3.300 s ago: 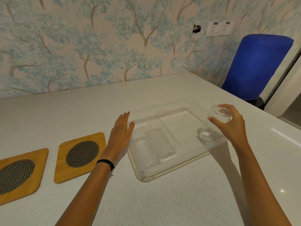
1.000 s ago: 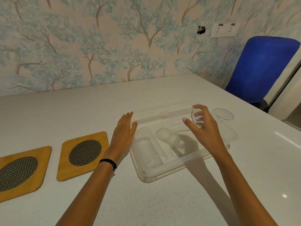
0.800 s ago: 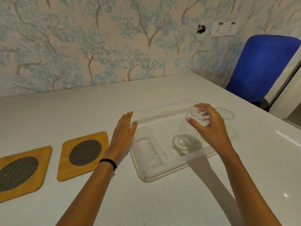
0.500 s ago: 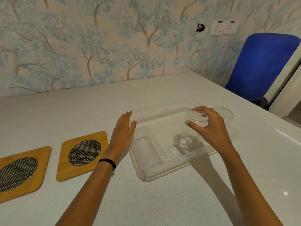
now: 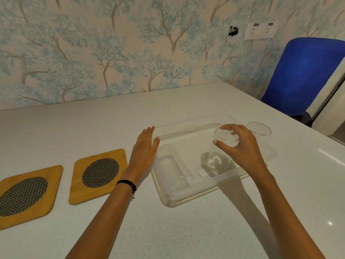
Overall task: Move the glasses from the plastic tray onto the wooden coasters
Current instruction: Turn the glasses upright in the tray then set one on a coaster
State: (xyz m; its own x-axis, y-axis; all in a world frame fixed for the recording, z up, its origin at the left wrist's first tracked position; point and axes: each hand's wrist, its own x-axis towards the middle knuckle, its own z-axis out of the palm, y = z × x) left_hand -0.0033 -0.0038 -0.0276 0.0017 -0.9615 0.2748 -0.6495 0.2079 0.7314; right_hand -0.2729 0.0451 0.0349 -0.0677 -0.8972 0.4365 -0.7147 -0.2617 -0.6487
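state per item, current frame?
left hand: flat, open, against tray edge
right hand: grip on upright glass
upright glass: in tray
lying glass: on its side, in tray
third glass: upright, beyond tray
tray: on table
coasters: bare

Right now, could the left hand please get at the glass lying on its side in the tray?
Probably yes. The left hand rests on the tray's left rim, right beside the lying glass, with nothing between them. The right hand holds the upright glass further right, clear of the way.

Right hand (image 5: 240,148) grips upright glass (image 5: 220,152) in tray (image 5: 196,191), left hand (image 5: 144,150) flat
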